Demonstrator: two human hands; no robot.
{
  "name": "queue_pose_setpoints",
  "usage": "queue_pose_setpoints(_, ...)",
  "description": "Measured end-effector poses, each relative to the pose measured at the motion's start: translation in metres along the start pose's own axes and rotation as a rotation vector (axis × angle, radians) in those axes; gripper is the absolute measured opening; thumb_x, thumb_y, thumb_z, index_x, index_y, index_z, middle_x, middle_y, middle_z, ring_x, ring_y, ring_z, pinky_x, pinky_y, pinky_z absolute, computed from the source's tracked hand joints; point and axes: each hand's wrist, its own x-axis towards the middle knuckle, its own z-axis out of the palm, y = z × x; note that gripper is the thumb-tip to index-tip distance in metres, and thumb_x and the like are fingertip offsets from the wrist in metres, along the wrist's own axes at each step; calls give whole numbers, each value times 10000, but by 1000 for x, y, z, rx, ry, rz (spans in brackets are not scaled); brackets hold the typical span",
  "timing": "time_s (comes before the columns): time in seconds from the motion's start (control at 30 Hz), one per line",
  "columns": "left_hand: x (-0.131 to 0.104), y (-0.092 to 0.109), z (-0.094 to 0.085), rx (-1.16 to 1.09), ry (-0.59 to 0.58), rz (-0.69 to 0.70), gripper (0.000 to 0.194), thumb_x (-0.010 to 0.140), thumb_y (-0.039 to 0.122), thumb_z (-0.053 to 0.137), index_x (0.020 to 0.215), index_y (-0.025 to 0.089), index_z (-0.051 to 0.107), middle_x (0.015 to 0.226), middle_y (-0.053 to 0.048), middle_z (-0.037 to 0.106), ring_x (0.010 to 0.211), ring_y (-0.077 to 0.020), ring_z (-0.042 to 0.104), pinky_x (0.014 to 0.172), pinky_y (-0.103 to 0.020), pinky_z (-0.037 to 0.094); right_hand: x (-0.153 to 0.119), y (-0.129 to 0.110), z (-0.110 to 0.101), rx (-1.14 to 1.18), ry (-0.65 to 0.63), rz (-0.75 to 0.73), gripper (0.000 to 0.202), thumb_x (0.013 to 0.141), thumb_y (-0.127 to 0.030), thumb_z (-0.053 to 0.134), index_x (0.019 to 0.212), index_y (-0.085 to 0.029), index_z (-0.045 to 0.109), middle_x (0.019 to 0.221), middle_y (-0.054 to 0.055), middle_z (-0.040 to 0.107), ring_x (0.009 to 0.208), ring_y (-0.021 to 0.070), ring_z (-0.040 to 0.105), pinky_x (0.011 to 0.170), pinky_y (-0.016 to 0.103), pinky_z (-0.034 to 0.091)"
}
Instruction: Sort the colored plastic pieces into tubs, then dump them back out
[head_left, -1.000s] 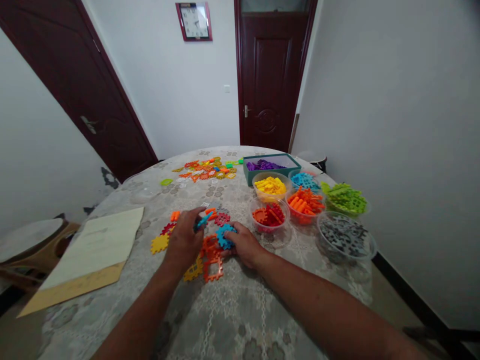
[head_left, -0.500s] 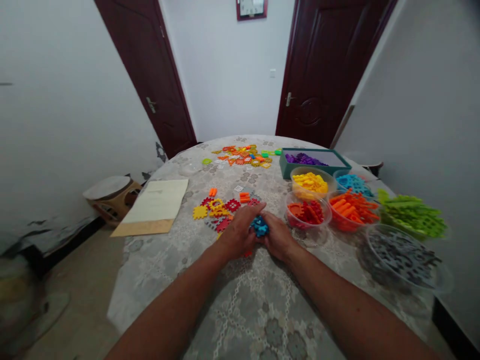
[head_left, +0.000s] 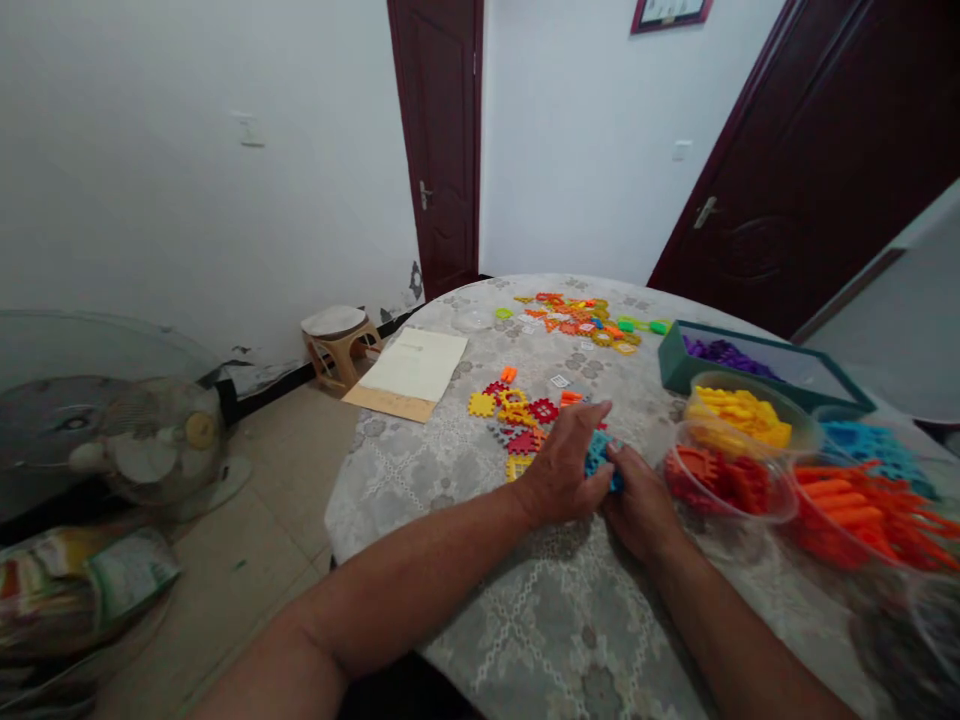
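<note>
We have the blue plastic (head_left: 598, 453) over the counter (head_left: 412, 480), the grip of our left hand (head_left: 566, 467) and right hand (head_left: 639, 495) clamped on it. A yellow square (head_left: 481, 404) lies farther left.

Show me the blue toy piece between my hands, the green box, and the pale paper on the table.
Blue toy piece (head_left: 597, 453): head view, middle of its uncovered part.
Green box (head_left: 674, 368): head view, outside of its wall.
Pale paper (head_left: 417, 360): head view, middle of its upper surface.
</note>
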Motion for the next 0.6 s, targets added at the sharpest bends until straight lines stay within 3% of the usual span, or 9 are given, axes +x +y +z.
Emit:
queue_pose_setpoints(0.13, -5, -7, 7, 81, -22, -111, 1049, 848, 434, 826, 1672, 198, 222, 1618, -229, 440, 1518, -389, 420, 1258, -619, 366, 2, -2, 3, 179, 38, 27, 345, 816, -502, 816, 1028, -252, 707, 882, -24, 713, 739, 168, 663, 680, 288, 565)
queue_pose_setpoints(0.37, -10, -17, 16, 110, -133, -153, 859, 927, 299, 689, 1662, 187, 258, 1652, -226, 445, 1548, -358, 434, 1269, -604, 376, 4, 6, 8, 303, 52, 12, 310, 864, -490, 781, 1032, -237, 717, 1073, 15, 758, 1026, 211, 701, 945, 341, 573)
queue_pose_setpoints(0.6, -7, -19, 5, 173, -183, -194, 847, 976, 272, 632, 1693, 224, 184, 1665, -214, 441, 1528, -353, 473, 1252, -603, 404, 2, 4, 10, 251, 43, 21, 268, 794, -415, 806, 962, -254, 674, 927, -22, 719, 880, 188, 671, 841, 308, 565)
